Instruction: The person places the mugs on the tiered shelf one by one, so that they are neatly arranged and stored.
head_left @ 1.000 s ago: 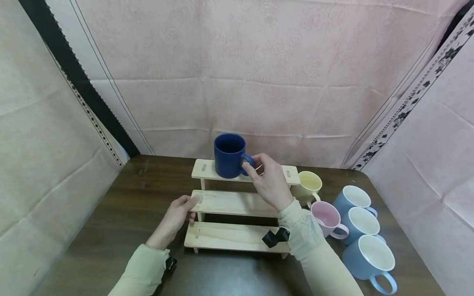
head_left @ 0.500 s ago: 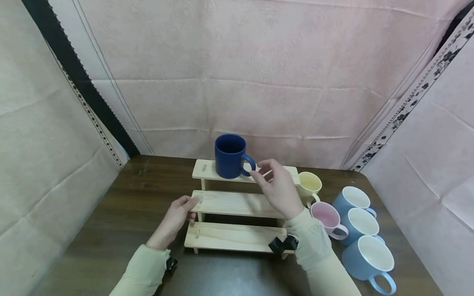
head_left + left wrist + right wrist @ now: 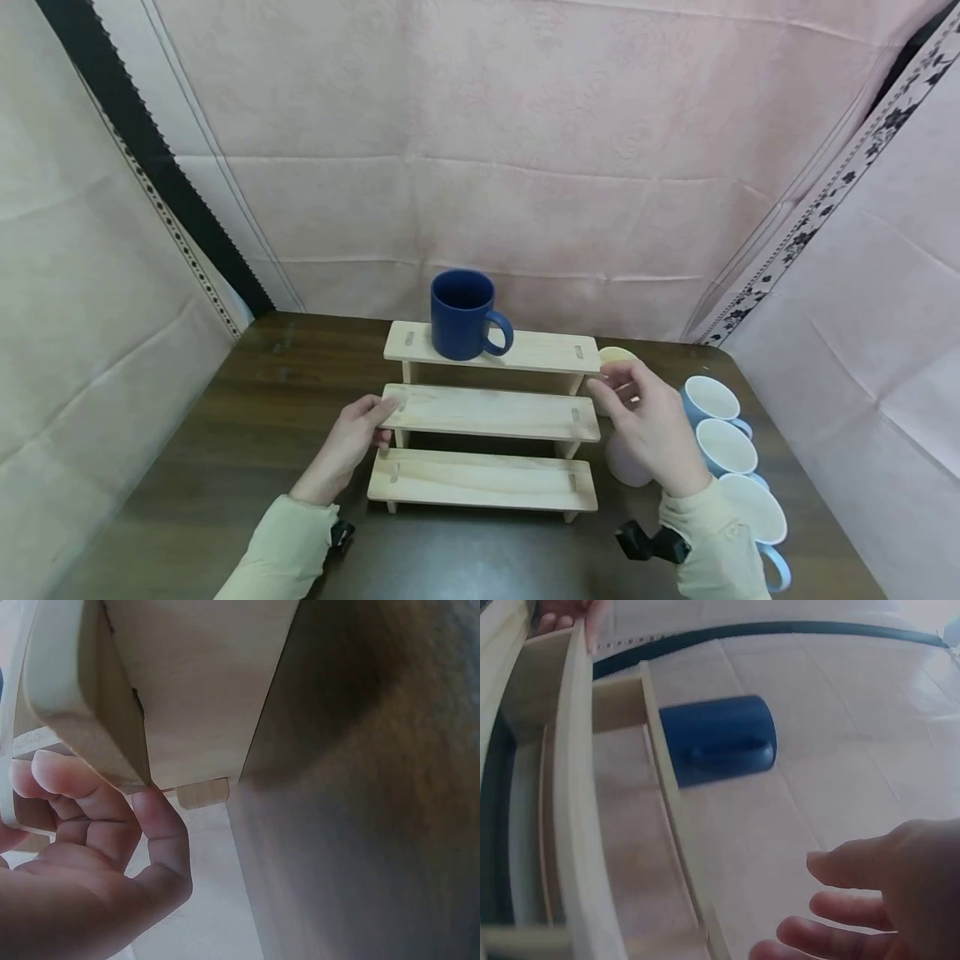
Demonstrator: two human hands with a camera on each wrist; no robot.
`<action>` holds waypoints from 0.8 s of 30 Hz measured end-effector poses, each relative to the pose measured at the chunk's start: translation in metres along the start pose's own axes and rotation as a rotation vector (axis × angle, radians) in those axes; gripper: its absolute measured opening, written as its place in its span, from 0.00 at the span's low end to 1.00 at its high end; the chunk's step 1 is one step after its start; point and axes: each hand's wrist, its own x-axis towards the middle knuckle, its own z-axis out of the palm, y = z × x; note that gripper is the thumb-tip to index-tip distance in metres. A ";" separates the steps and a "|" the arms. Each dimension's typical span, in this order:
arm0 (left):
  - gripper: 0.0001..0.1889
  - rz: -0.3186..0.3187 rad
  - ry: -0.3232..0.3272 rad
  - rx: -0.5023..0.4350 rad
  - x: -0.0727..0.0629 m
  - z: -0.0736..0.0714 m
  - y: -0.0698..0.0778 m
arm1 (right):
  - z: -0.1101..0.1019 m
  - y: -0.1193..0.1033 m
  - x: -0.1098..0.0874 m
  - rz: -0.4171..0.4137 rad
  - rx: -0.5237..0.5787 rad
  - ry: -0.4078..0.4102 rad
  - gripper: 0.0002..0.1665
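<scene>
A dark blue mug (image 3: 456, 321) stands upright on the top step of a three-tier wooden shelf (image 3: 487, 412), its handle pointing right. My left hand (image 3: 348, 442) pinches the left end of the middle board, thumb on top and fingers underneath, as the left wrist view confirms. Off the shelf's right end hovers my right hand (image 3: 652, 429), fingers loosely bent and holding nothing. It partly covers a yellow mug (image 3: 617, 354) and a pink mug (image 3: 626, 467). In the right wrist view the blue mug (image 3: 720, 742) is apart from the right hand (image 3: 885, 900).
Along the table's right side stand three light blue mugs with white insides: a far one (image 3: 711, 400), a middle one (image 3: 726, 448) and a near one (image 3: 752, 507) partly behind the right sleeve. Pale cloth (image 3: 525, 167) hangs behind the dark wooden table (image 3: 202, 467).
My right hand has let go of the blue mug's handle and moved right and toward me, over the yellow and pink mugs. My left hand keeps its hold on the shelf.
</scene>
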 end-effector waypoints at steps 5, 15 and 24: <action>0.18 -0.005 -0.004 -0.001 0.000 -0.001 0.001 | -0.014 0.014 -0.019 0.035 -0.015 -0.005 0.13; 0.17 -0.011 -0.001 -0.008 -0.001 -0.001 0.001 | -0.034 0.034 -0.056 0.101 -0.033 0.081 0.12; 0.17 -0.016 -0.006 -0.017 0.000 0.001 0.001 | -0.054 0.050 -0.087 0.356 -0.115 0.233 0.16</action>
